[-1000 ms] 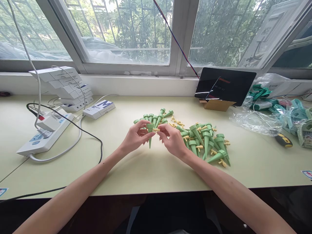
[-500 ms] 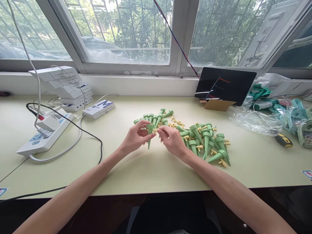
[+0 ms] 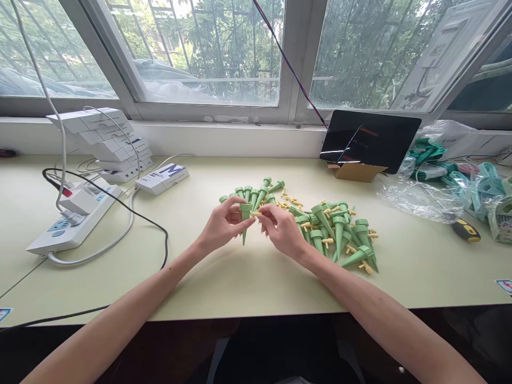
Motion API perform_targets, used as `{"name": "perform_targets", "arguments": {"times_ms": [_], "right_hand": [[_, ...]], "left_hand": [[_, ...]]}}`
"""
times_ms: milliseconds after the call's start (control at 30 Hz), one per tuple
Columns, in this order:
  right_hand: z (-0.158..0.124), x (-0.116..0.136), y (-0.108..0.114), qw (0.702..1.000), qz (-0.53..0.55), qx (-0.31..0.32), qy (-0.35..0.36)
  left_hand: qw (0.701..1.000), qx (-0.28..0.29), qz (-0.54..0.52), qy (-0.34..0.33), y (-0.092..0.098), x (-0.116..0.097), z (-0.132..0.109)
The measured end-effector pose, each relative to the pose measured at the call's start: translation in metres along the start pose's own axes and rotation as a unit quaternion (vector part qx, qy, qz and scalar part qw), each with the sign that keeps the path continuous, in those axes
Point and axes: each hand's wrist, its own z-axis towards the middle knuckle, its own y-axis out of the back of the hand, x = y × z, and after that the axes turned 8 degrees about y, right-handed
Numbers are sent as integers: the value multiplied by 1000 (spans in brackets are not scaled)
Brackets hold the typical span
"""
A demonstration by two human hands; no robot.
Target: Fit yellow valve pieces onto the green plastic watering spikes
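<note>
right hand (image 3: 280,226) has shifted slightly, pinching the yellow valve (image 3: 256,214) crosswise, right of the upright green spike (image 3: 245,210) the left hand (image 3: 223,222) clamps.

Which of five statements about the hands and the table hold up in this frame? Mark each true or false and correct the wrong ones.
1. The left hand holds a green spike with its tip pointing down. True.
2. The right hand lies flat on the table. False: it is raised, pinching a small yellow piece.
3. A heap of green spikes lies to the right of the right hand. True.
4. The white power strip is at the right end of the table. False: it is on the left side.
5. A black-and-yellow handle lies to the right of that heap. True.
</note>
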Motion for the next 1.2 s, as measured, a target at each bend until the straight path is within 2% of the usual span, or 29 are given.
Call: {"name": "perform_targets", "arguments": {"times_ms": [267,567,867,1200], "right_hand": [[1,3,2,999,-28,22,-11],[0,3,0,1000,4,-4,-3],[0,2,0,1000,23,-2,-7],[0,4,2,999,-2,27,-24]], "left_hand": [[1000,3,9,1,0,1,-1],[1000,4,-3,-4,0,3,0],[1000,0,4,-10,0,2,0],[1000,0,16,-5,0,0,-1]]}}
